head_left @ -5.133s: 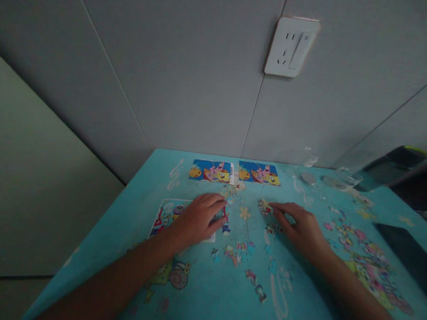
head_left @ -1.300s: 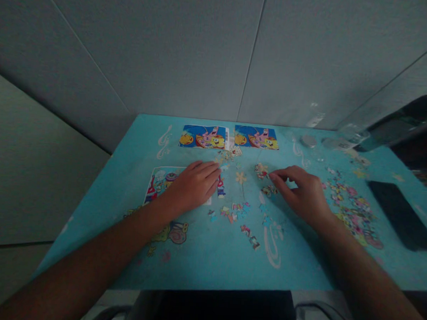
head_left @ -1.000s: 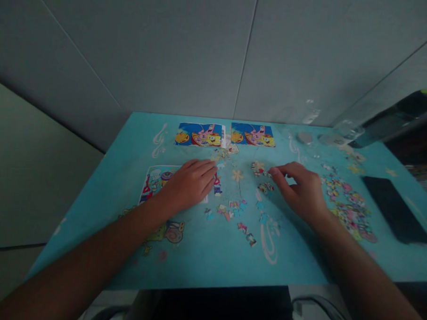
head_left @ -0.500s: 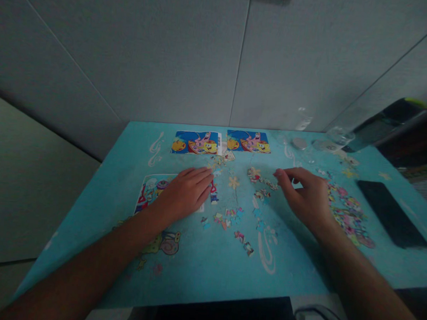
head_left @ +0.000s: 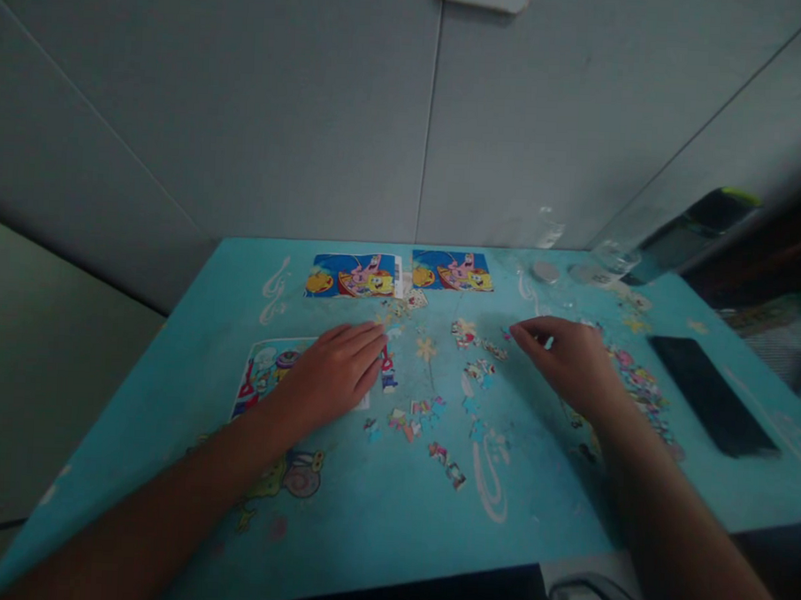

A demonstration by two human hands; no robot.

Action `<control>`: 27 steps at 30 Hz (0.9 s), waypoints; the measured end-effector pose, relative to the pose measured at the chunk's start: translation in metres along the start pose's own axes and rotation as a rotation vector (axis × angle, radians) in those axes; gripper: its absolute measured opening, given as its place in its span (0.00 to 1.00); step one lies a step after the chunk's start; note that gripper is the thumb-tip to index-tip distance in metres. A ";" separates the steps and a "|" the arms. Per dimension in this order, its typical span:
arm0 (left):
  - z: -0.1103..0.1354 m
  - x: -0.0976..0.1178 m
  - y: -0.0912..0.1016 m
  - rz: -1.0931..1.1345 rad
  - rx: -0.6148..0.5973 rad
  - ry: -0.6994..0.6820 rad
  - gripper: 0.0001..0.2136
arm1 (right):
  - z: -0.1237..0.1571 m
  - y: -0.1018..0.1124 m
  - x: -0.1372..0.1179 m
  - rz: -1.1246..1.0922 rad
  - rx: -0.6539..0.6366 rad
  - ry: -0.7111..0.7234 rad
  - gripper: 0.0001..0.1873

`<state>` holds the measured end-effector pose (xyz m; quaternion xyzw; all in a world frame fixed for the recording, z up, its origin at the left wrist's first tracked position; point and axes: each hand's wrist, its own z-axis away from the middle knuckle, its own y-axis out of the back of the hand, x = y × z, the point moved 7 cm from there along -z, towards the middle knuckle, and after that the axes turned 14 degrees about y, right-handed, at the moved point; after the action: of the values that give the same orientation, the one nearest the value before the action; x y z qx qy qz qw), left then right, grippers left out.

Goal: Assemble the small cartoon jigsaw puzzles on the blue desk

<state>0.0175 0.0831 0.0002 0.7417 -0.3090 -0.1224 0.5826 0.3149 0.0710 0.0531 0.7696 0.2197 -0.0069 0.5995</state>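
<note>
My left hand (head_left: pixel 336 368) lies flat with its fingers stretched out, over the right part of a cartoon picture sheet (head_left: pixel 255 364). Beside its fingertips is a narrow strip of joined jigsaw pieces (head_left: pixel 388 372). My right hand (head_left: pixel 567 356) is raised a little over the table, thumb and forefinger pinched on a small jigsaw piece (head_left: pixel 507 335); its picture is too small to read. Between the hands lie loose clusters of jigsaw pieces (head_left: pixel 417 417), with more pieces (head_left: pixel 464 333) farther back and two joined ones (head_left: pixel 447 466) nearer me.
Two blue cartoon cards (head_left: pixel 354 276) (head_left: pixel 452 271) lie at the back by the grey partition (head_left: pixel 301 136). On the right are a pile of jigsaw pieces (head_left: pixel 642 386), a black phone (head_left: pixel 711 396), a clear bottle (head_left: pixel 615 259) and a dark bottle (head_left: pixel 692 229). The tabletop (head_left: pixel 391 521) has printed patterns.
The view has shifted slightly, so things sit farther left in it. A small jigsaw piece now shows at my right fingertips. My left hand stays on the sheet.
</note>
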 end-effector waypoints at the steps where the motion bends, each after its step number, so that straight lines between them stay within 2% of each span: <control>1: 0.000 0.000 0.000 0.002 0.009 -0.002 0.18 | 0.000 0.000 0.000 -0.004 -0.004 0.006 0.14; 6: 0.002 0.000 0.000 -0.012 0.027 -0.008 0.18 | 0.000 -0.009 -0.002 -0.044 -0.031 0.074 0.12; 12: 0.003 -0.001 0.000 -0.004 0.020 -0.009 0.18 | -0.002 -0.026 -0.006 -0.127 -0.051 0.211 0.16; 19: 0.002 -0.001 0.000 0.024 0.022 -0.006 0.18 | -0.004 -0.031 -0.004 -0.072 -0.085 0.180 0.13; 27: 0.003 -0.002 -0.002 0.000 0.014 -0.007 0.18 | 0.004 -0.036 -0.012 -0.286 -0.250 0.154 0.10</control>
<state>0.0154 0.0823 -0.0026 0.7452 -0.3122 -0.1229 0.5763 0.2927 0.0703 0.0222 0.6484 0.3710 -0.0058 0.6647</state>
